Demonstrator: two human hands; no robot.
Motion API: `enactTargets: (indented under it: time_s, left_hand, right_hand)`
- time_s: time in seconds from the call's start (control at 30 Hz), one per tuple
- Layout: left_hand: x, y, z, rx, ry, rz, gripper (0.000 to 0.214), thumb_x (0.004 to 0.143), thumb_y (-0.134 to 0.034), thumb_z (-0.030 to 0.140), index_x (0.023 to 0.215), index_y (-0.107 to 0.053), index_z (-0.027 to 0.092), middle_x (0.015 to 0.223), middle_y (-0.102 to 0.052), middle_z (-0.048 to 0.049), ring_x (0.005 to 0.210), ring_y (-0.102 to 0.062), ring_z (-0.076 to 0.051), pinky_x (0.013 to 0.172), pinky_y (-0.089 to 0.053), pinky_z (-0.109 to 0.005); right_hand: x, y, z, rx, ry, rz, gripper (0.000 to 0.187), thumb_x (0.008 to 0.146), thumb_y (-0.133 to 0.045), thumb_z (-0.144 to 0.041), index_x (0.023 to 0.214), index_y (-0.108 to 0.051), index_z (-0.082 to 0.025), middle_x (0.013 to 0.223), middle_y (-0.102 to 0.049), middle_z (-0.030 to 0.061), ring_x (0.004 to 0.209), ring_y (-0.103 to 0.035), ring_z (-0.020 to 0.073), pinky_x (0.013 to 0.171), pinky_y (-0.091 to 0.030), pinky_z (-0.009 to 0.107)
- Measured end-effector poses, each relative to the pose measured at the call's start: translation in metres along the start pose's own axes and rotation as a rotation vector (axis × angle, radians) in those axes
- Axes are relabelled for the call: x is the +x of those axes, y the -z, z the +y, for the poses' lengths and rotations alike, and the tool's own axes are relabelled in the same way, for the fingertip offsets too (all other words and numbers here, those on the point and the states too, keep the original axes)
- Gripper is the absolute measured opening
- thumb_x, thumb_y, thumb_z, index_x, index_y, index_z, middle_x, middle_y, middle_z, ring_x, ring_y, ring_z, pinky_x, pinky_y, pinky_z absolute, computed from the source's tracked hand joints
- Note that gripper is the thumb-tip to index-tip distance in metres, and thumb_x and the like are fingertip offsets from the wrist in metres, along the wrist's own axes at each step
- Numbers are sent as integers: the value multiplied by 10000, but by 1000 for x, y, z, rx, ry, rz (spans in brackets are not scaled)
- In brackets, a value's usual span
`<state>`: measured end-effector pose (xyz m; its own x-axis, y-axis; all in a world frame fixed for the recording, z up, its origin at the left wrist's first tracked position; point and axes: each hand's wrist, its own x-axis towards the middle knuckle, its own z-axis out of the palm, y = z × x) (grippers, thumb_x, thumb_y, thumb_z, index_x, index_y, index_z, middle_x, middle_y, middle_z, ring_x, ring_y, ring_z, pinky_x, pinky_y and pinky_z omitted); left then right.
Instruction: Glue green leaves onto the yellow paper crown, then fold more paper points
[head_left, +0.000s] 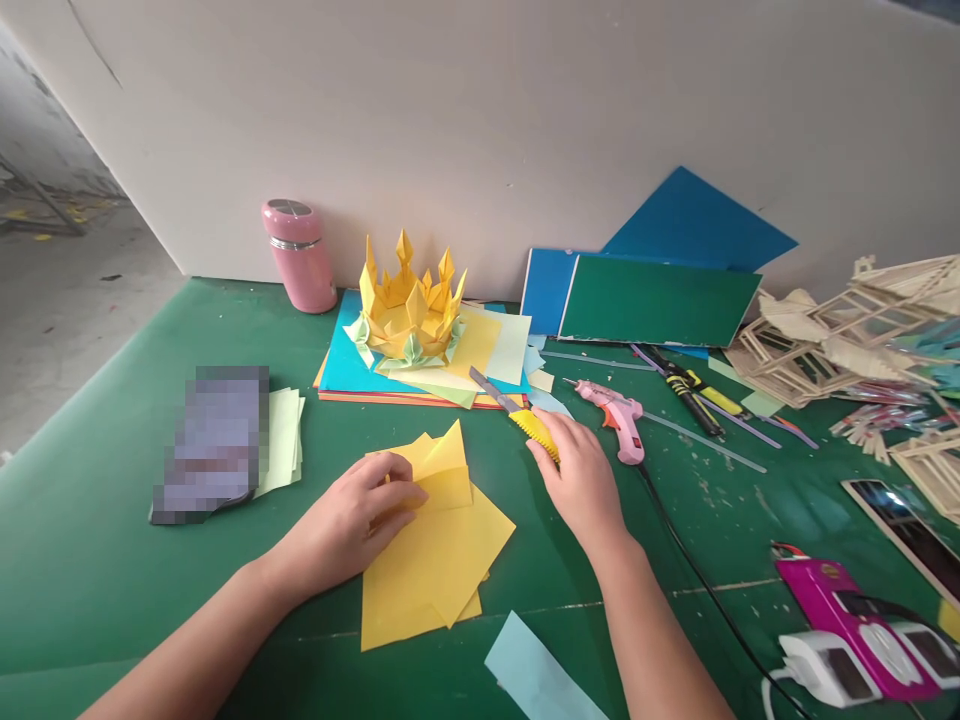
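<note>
My right hand grips a yellow box-cutter knife, its metal blade pointing up and left over the edge of the paper stack. My left hand is closed at a folded yellow sheet of paper, its fingers bent over the sheet's left side. Beneath that sheet lie several loose yellow sheets, fanned at different angles on the green table. Behind the hands, a yellow folded-paper lotus with pale green leaves sits on a stack of coloured paper.
A pink hot glue gun lies right of my right hand, its black cord trailing forward. A pink flask stands by the wall. Light blue paper lies near the front. Wooden stick models and a magenta power strip occupy the right.
</note>
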<state>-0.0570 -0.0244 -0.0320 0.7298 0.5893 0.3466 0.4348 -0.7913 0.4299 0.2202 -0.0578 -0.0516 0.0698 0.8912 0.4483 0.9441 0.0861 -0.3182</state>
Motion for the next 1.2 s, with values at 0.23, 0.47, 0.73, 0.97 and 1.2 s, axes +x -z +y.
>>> enactTargets:
  time_s: [0.23,0.47,0.73,0.97,1.2]
  left_hand:
    - [-4,1,-1,28,-20,-55,288,930,-347,131,835,-610,202,887,-546,-44,727,-589,-127,648,-500,-240]
    - [-5,3,-2,87,-52,-60,312,929,-338,101,934,-626,220,928,-581,-58,760,-603,-139,668,-503,-252]
    - [0,6,2,50,-8,18,264,905,-390,105,877,-632,208,910,-569,-58,804,-585,-155,729,-523,-287]
    - [0,3,1,87,-1,54,234,901,-426,118,902,-647,198,1031,-590,-91,919,-583,-191,824,-516,-349]
    - [1,2,-1,103,-9,-8,228,920,-450,199,907,-678,199,1101,-667,-81,1064,-583,-233,915,-481,-387]
  right_hand:
    - [-2,-5,2,-29,-88,13,359,913,-394,-288,1206,-566,-170,1001,-647,138,882,-623,273,684,-535,394]
    - [-4,13,-8,-19,93,20,320,871,-448,-158,1111,-658,-185,918,-596,95,753,-606,193,593,-505,282]
    - [-3,22,-23,82,241,-282,307,892,-521,-182,1146,-656,-289,1070,-682,50,966,-599,222,812,-499,383]
    - [-4,29,-26,193,259,-387,249,876,-575,-156,1065,-691,-269,954,-672,40,904,-606,205,812,-506,392]
    - [-12,31,-24,238,229,-438,406,859,-515,-59,1165,-643,-292,913,-576,42,856,-578,189,702,-530,335]
